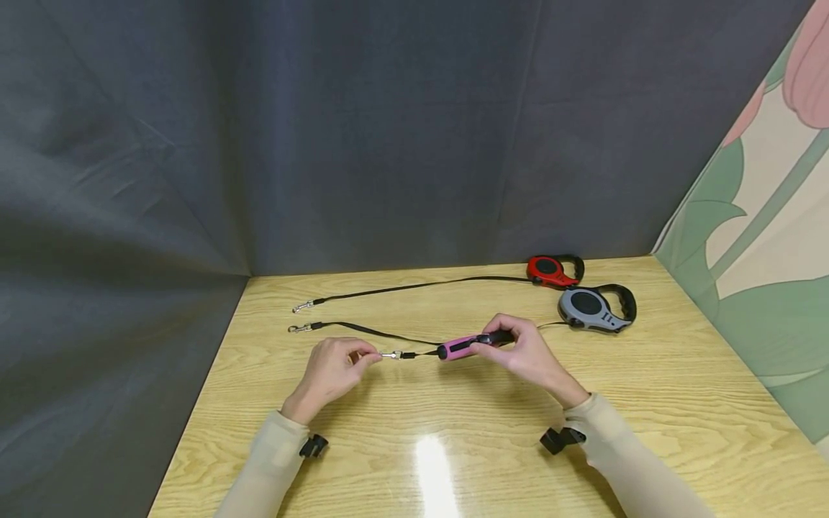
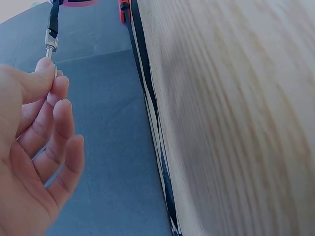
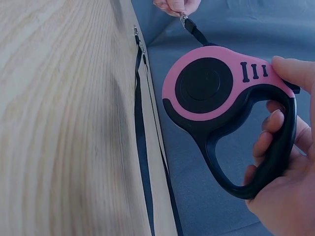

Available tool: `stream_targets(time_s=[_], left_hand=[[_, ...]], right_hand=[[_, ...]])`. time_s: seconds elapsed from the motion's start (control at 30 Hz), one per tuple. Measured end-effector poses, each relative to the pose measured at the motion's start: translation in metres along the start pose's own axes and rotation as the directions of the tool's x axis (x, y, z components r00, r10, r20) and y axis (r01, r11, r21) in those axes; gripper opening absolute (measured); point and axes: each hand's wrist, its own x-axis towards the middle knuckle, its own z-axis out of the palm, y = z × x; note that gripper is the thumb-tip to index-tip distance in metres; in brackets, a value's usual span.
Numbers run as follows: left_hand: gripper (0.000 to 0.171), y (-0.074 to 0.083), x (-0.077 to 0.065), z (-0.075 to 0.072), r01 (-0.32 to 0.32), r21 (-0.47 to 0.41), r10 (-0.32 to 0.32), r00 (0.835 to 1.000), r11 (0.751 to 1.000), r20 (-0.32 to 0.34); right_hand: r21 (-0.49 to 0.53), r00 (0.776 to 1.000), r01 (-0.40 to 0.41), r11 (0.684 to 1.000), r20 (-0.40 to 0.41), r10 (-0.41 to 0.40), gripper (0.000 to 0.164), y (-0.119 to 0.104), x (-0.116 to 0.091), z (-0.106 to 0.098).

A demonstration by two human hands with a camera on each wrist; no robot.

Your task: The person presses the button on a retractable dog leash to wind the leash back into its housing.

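With the clip (image 1: 391, 355) pinched in the left hand (image 1: 333, 367) and the handle (image 3: 285, 142) of the pink leash (image 3: 204, 86) gripped in the right hand (image 1: 521, 354), above the table (image 1: 382, 446), best guide the strap (image 3: 199, 35) slowly, straight and untwisted.

Two leashes (image 1: 586, 301) on table (image 1: 505, 460), third leash (image 1: 458, 348) before them

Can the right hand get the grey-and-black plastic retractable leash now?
Probably not yet: the right hand grips the pink-and-black plastic retractable leash. Otherwise the way looks free: the grey leash lies uncovered nearby.
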Motion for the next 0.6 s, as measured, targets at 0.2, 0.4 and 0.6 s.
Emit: stream_targets(time_s=[0.2,0.4,0.6], left_hand=[[0.004,0.0014,0.0006,0.0026,-0.009,-0.007,0.009,1.000,1.000,-0.001],[0.006,0.0025,0.0009,0.0036,-0.015,-0.008,0.015,1.000,1.000,0.012],[0.005,0.0044,0.0009,0.0040,-0.027,-0.021,0.028,0.999,0.999,0.024]], right_hand=[[-0.009,1.000,-0.005,1.000,0.007,0.005,0.016,-0.0009,0.0001,0.0013],[-0.015,1.000,-0.008,1.000,0.013,0.009,0.016,-0.0007,0.0008,0.0039],[-0.011,1.000,-0.015,1.000,0.023,0.015,0.017,-0.0020,0.0011,0.0072]])
